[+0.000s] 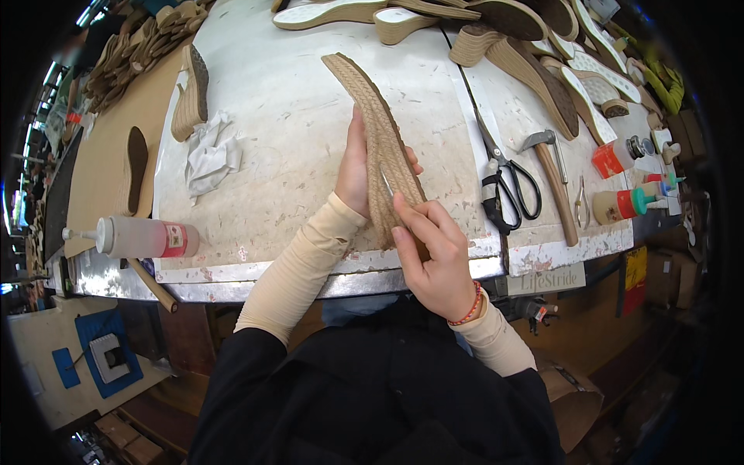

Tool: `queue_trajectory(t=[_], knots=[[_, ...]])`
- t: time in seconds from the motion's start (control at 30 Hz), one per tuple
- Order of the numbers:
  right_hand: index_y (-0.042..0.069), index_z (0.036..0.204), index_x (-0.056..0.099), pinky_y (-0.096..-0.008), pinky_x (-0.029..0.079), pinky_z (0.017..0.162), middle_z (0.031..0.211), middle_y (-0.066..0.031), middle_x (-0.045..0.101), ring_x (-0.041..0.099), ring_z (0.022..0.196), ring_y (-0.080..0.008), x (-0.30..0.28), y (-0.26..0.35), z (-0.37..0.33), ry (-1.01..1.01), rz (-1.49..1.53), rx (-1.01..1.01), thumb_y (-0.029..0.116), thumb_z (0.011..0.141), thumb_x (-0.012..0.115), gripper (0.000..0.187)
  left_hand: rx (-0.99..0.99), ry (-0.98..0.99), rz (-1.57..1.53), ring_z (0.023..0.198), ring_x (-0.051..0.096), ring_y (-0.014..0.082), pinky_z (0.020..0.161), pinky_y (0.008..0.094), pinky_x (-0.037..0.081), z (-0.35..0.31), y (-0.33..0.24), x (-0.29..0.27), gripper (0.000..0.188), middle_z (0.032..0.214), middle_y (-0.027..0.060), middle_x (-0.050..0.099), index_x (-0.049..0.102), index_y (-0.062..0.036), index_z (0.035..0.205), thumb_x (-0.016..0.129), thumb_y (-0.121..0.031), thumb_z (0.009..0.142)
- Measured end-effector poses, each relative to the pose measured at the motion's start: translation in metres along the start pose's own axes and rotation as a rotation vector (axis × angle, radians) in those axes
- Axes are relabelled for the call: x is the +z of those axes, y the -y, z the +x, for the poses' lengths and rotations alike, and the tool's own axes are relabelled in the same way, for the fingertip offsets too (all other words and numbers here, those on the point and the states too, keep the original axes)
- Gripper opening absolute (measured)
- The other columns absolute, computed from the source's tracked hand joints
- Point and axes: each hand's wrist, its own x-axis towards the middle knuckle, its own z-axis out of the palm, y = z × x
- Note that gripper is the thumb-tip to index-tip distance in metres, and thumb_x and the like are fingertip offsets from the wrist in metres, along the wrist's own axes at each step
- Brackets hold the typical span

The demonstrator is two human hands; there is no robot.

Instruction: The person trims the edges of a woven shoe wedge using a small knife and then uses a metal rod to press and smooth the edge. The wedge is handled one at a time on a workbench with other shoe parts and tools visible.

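Legible lettering on pale sign [547,280]; print on pink label [177,240] of white bottle [128,236] too small to read.

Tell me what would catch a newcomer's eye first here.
The braided tan wedge sole at center comes first, held in the left hand while the right hand holds a thin metal tool at its side. Black-handled scissors and a hammer lie to the right; more soles crowd the upper right.

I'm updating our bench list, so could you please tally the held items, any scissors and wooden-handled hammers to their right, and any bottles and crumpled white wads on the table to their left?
Wedge sole, held: 1
Slim tool, held: 1
Scissors: 1
Wooden-handled hammer: 1
Bottle: 1
Crumpled white wad: 1
Total: 6
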Motion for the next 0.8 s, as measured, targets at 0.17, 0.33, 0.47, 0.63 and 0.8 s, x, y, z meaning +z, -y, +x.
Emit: queue_trajectory(t=[0.17,0.33,0.47,0.63,0.8], knots=[[-0.006,0.117,0.060,-0.0289,0.045,0.058,0.086,-0.0143,0.056,0.057,0.065,-0.0215,0.003,0.000,0.002,0.008,-0.032,-0.028,-0.007,0.083,0.058,0.034,0.053,-0.062,0.032,0.066,0.064,0.0251,0.058,0.0364,0.055,0.000,0.001,0.001,0.070,0.074,0.0133,0.060,0.051,-0.0057,0.099,0.027,-0.071,0.092],[-0.007,0.116,0.060,-0.0300,0.044,0.056,0.083,-0.0137,0.055,0.055,0.061,-0.0216,0.007,-0.001,0.003,0.038,-0.038,0.013,-0.007,0.082,0.058,0.034,0.149,-0.121,0.057,0.065,0.064,0.0250,0.058,0.0367,0.055,0.003,0.003,-0.002,0.070,0.073,0.0135,0.060,0.050,-0.0036,0.100,0.029,-0.070,0.093],[-0.005,0.117,0.061,-0.0282,0.040,0.052,0.081,-0.0126,0.053,0.052,0.057,-0.0184,0.008,0.002,0.004,0.042,-0.271,-0.086,-0.005,0.082,0.060,0.034,0.132,-0.137,0.039,0.065,0.064,0.0255,0.058,0.0368,0.055,0.005,0.003,-0.003,0.070,0.074,0.0137,0.060,0.050,-0.0044,0.101,0.029,-0.071,0.092],[-0.004,0.117,0.062,-0.0237,0.035,0.050,0.079,-0.0069,0.052,0.045,0.056,-0.0094,-0.017,0.000,0.008,0.117,0.116,0.067,-0.002,0.085,0.061,0.032,-0.045,-0.040,-0.079,0.065,0.064,0.0271,0.058,0.0378,0.055,0.005,-0.004,-0.007,0.068,0.074,0.0149,0.061,0.049,-0.0081,0.100,0.030,-0.073,0.091],[-0.005,0.116,0.063,-0.0233,0.034,0.051,0.077,-0.0052,0.051,0.043,0.057,-0.0070,-0.012,-0.004,0.013,-0.008,0.080,0.046,-0.002,0.086,0.061,0.030,-0.066,0.029,-0.045,0.066,0.064,0.0279,0.057,0.0382,0.055,0.005,0.000,-0.005,0.067,0.074,0.0148,0.062,0.048,-0.0101,0.100,0.031,-0.074,0.090]])
